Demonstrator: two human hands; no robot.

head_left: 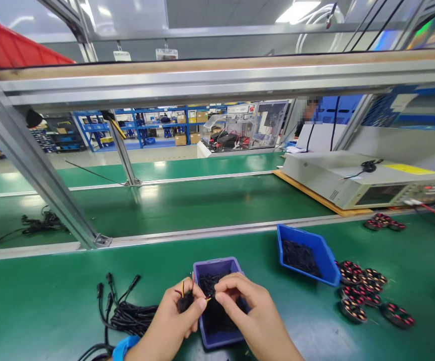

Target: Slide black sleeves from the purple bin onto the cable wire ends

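Note:
My left hand (180, 313) is closed around a black cable end (185, 302) with thin red, yellow and black wires fanning out of it. Finger and thumb of my right hand (245, 306) pinch a small dark piece at the tip of a yellow wire, close to my left thumb; its kind is too small to tell. Both hands are over a purple bin (217, 343) that holds many small black parts. Left of my left hand lies a bundle of black cables (133, 317) with round connectors.
A blue bin (328, 250) of black parts stands at the right. Near it lie several copper-wound motor stators (353, 309). Behind are a grey test instrument (353, 175) on a wooden board and metal frame posts (52, 165). A person (307, 113) is in the background.

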